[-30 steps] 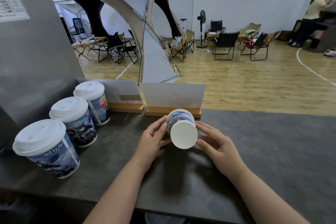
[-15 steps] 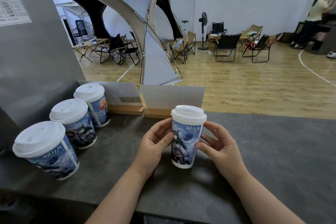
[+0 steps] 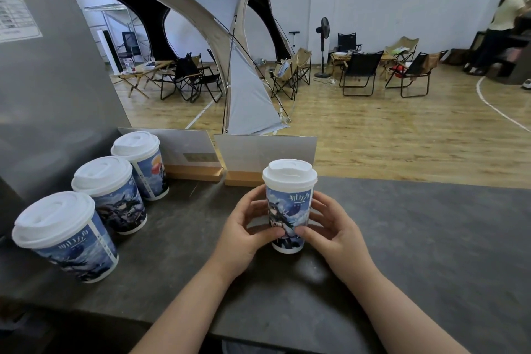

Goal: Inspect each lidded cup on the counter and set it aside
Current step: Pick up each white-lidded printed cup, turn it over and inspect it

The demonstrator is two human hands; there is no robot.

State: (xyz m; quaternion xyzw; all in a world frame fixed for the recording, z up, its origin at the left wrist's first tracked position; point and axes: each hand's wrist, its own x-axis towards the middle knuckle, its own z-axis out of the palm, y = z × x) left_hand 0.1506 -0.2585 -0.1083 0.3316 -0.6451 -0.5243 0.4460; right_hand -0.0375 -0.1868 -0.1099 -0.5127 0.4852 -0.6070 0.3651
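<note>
both hands lower on upright cup

Bright, even indoor light; wide-angle view, mostly sharp.

Soft shadows pool on the dark tabletop under the held cup and forearms. Straight lines bow toward the edges, and the standing person at far right is smeared with blur.
</note>
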